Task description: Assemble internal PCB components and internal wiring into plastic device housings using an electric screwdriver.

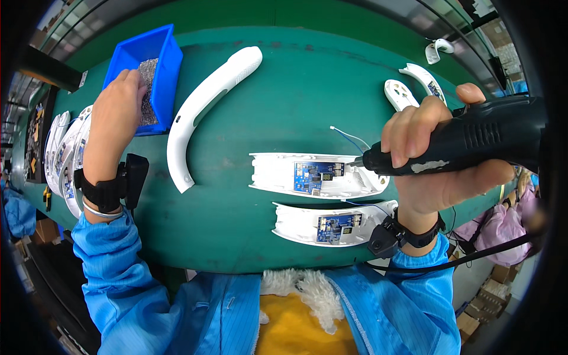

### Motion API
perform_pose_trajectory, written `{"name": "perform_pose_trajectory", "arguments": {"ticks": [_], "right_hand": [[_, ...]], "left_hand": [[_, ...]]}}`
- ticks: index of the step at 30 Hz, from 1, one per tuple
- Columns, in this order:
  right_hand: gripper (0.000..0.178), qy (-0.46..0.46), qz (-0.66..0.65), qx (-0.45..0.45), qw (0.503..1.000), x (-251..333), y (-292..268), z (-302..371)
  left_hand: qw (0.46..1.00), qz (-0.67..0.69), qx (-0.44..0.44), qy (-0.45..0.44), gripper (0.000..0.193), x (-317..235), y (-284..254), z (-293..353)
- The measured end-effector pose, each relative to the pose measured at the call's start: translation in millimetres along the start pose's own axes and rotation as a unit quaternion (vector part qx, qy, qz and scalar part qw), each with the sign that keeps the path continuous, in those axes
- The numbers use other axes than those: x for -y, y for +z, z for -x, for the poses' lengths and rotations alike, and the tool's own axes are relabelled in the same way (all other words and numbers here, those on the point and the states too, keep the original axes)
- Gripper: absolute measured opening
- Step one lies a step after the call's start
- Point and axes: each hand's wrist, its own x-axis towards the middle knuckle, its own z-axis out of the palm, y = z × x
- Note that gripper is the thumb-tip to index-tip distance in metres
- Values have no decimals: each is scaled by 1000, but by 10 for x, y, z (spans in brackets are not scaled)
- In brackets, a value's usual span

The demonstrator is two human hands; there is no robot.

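My right hand [432, 148] grips a black electric screwdriver [473, 139], its tip pointing left. The tip meets the right part of a white curved housing half [272, 174] that carries a blue circuit board [307, 176] with a small display. Whether a screw sits under the tip is too small to tell. At the far left, my left hand [118, 100] reaches into a blue bin [168, 89] of small metal screws [148, 74]. Its fingers are curled together at the screws; what they pinch, if anything, is hidden.
A second housing half [287, 223] with a board lies nearer me. Left of centre lies a closed white curved housing [189, 130]. Several housing parts [74, 148] stand at the left edge, and others [423, 77] lie at the far right. The screwdriver's black cable [473, 253] runs near my right wrist.
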Motion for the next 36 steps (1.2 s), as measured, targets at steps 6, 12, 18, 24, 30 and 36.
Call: {"name": "perform_pose_trajectory", "arguments": {"ticks": [6,12,18,24,30,36], "right_hand": [[84,11,-4,-8,1000,-44,13,-7],[87,15,8,-33,999,-60,53,-21],[89,28,28,-52,998,-97,106,-46],[87,46,27,-57,997,-109,169,-52],[87,53,23,-34,998,-131,168,-34],[89,61,90,-25,994,-76,154,-52]], "left_hand": [[992,37,-118,-12,22,-66,-92,20],[947,311,-57,-58,5,-292,-456,171],[825,529,78,183,7,-1385,-395,568],[812,559,99,138,5,-1568,-270,607],[794,578,95,161,3,-1523,-200,609],[750,633,190,28,3,-1511,-317,619]]}}
